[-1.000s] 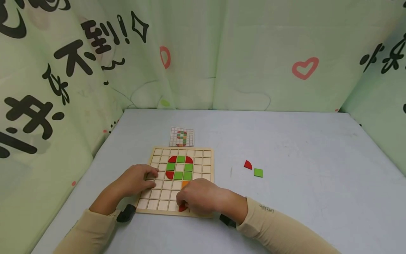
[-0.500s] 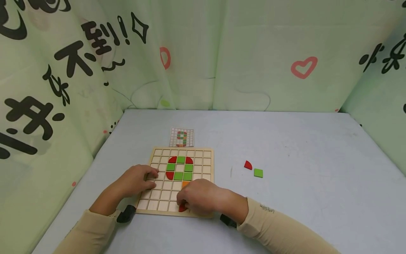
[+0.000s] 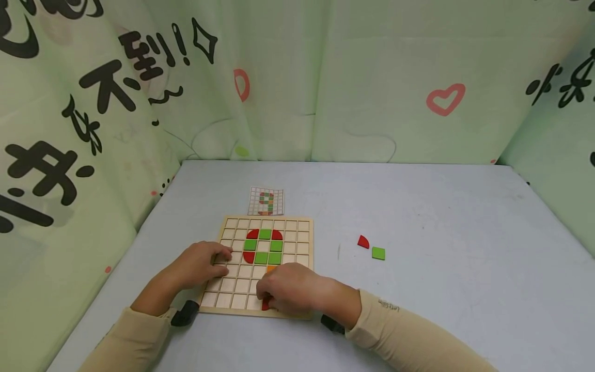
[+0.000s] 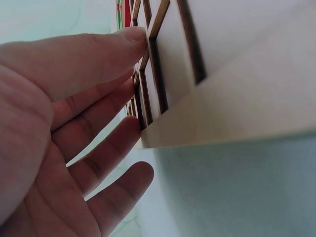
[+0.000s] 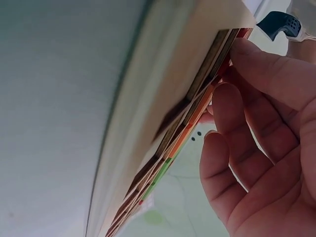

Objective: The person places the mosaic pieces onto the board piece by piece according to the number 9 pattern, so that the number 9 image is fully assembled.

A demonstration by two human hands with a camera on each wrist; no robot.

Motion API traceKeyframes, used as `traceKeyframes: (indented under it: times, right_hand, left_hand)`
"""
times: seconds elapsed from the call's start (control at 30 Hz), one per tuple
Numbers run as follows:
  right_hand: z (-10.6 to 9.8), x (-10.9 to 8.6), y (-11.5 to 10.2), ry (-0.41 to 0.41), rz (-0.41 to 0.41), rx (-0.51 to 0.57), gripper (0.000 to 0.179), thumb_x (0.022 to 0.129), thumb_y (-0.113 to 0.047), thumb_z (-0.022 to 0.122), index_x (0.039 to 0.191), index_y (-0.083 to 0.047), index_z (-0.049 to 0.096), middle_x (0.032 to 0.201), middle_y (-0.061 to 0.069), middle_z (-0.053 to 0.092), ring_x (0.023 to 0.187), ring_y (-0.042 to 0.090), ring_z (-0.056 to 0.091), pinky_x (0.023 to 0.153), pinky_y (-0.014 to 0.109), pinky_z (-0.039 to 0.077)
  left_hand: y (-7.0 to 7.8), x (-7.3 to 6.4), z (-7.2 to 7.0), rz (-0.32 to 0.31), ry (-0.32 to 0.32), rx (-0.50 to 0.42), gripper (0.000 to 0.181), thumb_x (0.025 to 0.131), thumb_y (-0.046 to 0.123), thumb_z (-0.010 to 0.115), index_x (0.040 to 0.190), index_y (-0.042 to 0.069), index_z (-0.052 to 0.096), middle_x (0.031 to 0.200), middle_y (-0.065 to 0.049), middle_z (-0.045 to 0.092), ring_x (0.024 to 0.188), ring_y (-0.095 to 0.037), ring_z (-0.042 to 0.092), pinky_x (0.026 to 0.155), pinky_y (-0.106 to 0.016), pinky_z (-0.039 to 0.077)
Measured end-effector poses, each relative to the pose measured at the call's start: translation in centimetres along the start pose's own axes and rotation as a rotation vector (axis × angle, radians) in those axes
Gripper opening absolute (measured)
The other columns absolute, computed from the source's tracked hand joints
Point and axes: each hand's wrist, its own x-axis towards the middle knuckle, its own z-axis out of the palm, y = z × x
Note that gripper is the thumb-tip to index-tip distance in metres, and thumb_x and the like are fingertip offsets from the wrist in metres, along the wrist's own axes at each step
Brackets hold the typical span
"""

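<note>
A wooden grid board lies on the table with red quarter-circle pieces and green square tiles set in a ring in its cells. Below that ring an orange tile shows partly beside my right hand. The right thumb and fingers pinch a red quarter-circle piece at the board's bottom row; the fingers hide much of it. My left hand rests at the board's left edge. In the left wrist view its thumb and fingers are loosely extended against the board.
Right of the board lie a loose red quarter-circle piece and a green square tile. A printed pattern card lies just beyond the board's far edge. Light green curtains with writing hang around the white table.
My right hand has shifted very slightly left, covering a bit more of the red piece. The left hand, the board and the loose pieces stay where they were.
</note>
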Motion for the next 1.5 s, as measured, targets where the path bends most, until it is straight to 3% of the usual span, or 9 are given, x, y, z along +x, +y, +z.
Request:
traceKeyframes:
  times: [0.27,0.5,0.67,1.0,1.5]
  right_hand:
    - [0.0,0.0,-0.1,0.006,0.023,0.012,0.009,0.089,-0.018,0.077,0.096,-0.021,0.071,0.084,-0.014,0.061,0.076,0.001,0.052,0.067,0.017,0.044]
    - [-0.2,-0.1,0.1,-0.016,0.033,0.047,0.011,0.089,-0.015,0.072,0.097,-0.021,0.07,0.081,-0.015,0.054,0.074,0.003,0.049,0.065,0.018,0.041]
    - [-0.6,-0.3,0.6,-0.017,0.069,0.1,0.015,0.091,-0.022,0.072,0.106,-0.021,0.072,0.091,-0.016,0.061,0.078,0.004,0.053,0.071,0.02,0.045]
    - [-1.9,-0.7,1.8,0.055,0.069,0.16,0.023,0.093,-0.025,0.071,0.114,-0.014,0.073,0.106,-0.005,0.07,0.092,0.009,0.061,0.086,0.025,0.05]
    - [-3.3,-2.4,4.3,0.118,0.113,0.202,0.024,0.094,-0.017,0.07,0.116,-0.009,0.071,0.113,0.001,0.069,0.093,0.016,0.064,0.085,0.032,0.052]
  left_hand:
    - [0.1,-0.2,0.0,-0.007,-0.007,-0.002,0.019,0.087,0.011,0.076,0.104,0.008,0.071,0.129,-0.008,0.066,0.127,-0.038,0.052,0.102,-0.052,0.043]
    - [0.1,-0.2,0.1,-0.011,-0.006,-0.004,0.02,0.087,0.012,0.077,0.106,0.008,0.071,0.13,-0.008,0.065,0.128,-0.039,0.051,0.103,-0.053,0.042]
    - [0.1,-0.2,0.1,-0.012,-0.004,-0.007,0.019,0.087,0.011,0.076,0.105,0.008,0.071,0.13,-0.008,0.065,0.128,-0.038,0.051,0.103,-0.053,0.042]
    - [0.1,-0.2,0.0,-0.019,0.007,0.002,0.018,0.087,0.01,0.076,0.105,0.007,0.071,0.129,-0.009,0.066,0.127,-0.038,0.052,0.103,-0.053,0.043]
    - [0.2,-0.3,0.0,0.001,0.009,0.009,0.02,0.087,0.011,0.077,0.106,0.007,0.072,0.129,-0.009,0.065,0.126,-0.039,0.052,0.102,-0.053,0.043]
